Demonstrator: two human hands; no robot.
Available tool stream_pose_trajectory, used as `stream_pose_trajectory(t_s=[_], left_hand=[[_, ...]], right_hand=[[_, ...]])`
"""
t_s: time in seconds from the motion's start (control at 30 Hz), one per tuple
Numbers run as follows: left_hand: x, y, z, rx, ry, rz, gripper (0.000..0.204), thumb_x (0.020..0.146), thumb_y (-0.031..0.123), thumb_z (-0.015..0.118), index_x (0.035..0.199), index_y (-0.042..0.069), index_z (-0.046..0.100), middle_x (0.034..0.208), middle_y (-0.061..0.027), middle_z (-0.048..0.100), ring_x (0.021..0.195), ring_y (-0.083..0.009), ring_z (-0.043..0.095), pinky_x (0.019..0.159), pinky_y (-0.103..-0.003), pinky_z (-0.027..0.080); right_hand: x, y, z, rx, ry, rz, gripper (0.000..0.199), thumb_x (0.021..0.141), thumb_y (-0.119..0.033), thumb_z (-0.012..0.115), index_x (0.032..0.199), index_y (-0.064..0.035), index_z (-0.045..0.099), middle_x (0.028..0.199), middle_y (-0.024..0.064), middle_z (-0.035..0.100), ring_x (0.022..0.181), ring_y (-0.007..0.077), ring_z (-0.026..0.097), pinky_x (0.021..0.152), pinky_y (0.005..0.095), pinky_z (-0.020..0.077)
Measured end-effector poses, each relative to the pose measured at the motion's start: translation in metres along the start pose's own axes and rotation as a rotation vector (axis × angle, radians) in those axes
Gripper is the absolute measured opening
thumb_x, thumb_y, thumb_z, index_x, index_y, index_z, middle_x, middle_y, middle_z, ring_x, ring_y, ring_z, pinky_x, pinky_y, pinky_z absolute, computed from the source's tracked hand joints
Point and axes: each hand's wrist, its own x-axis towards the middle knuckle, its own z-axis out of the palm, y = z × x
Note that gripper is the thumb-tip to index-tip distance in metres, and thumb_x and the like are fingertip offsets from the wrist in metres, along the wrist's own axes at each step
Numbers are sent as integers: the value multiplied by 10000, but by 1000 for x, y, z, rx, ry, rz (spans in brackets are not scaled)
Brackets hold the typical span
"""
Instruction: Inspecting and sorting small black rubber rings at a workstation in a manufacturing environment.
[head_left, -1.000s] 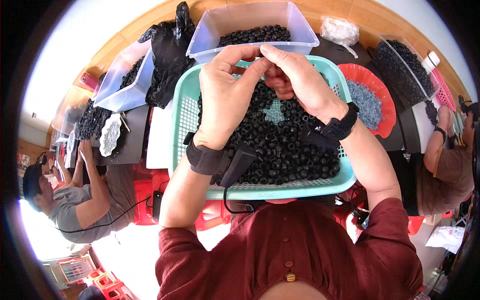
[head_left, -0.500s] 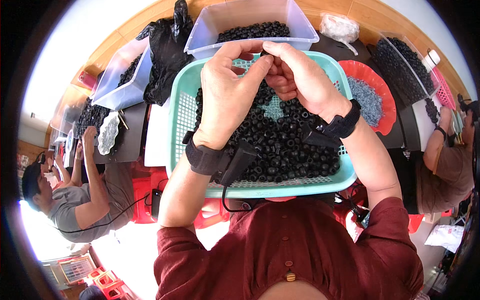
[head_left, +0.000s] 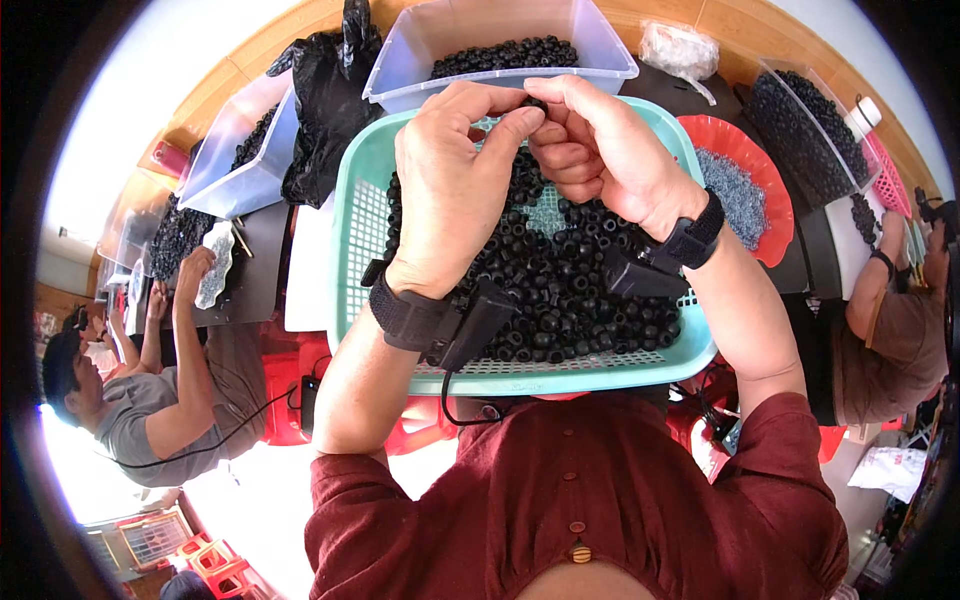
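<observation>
Above the far side of a mint-green plastic basket, my left hand and my right hand meet at the fingertips. Between the thumbs and forefingers of both is a small black round piece, mostly covered by the fingers. The right hand's other fingers curl in toward its palm. Many black rounded plastic pieces, some with a hole showing, lie heaped in the basket beneath my wrists. Each wrist wears a black strap with a box-like device on it.
A clear bin of black pieces stands beyond the basket, next to a black plastic bag. On the right are a red scalloped bowl with small grey-blue bits and another clear bin. People work at both sides.
Both hands stay together over the basket, the fingertips slightly shifted around the black piece. At left, a co-worker's hand has moved toward the pale wavy-edged tray.
</observation>
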Motion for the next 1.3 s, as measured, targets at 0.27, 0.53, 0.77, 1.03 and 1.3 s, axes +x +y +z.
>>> stream_pose_trajectory(t_s=[0.27,0.53,0.77,1.03,1.3], left_hand=[[-1,3,-1,-43,-7,-21,99,785,66,654,859,1,664,803,-87,648,693,-179,615,624,-271,477],[-5,-7,7,-92,-21,-100,105,780,61,655,861,-2,673,802,-92,657,655,-173,607,617,-273,477],[-9,-9,4,-22,-93,-122,156,841,82,640,953,-23,665,835,-23,667,724,-39,557,638,-187,448],[-2,-4,4,-153,-17,-122,125,810,79,648,902,-2,671,777,-92,660,665,-139,608,622,-254,474],[-7,-17,13,-93,-78,-160,116,801,73,652,887,-3,665,741,-90,653,643,-138,589,607,-272,464]], right_hand=[[2,2,-3,77,-27,18,400,838,-479,532,616,-180,386,520,-109,245,410,25,196,378,200,128],[1,11,9,73,157,-30,375,853,-429,509,602,-170,407,524,-91,306,410,36,246,377,208,167],[1,20,10,121,182,-16,381,858,-428,494,596,-167,397,526,-83,304,411,51,240,381,223,167],[4,14,5,124,109,-47,376,853,-427,518,622,-158,390,521,-86,283,403,46,209,382,217,158],[4,21,8,138,223,5,290,875,-412,483,756,-148,486,583,-82,325,442,41,266,387,213,183]])
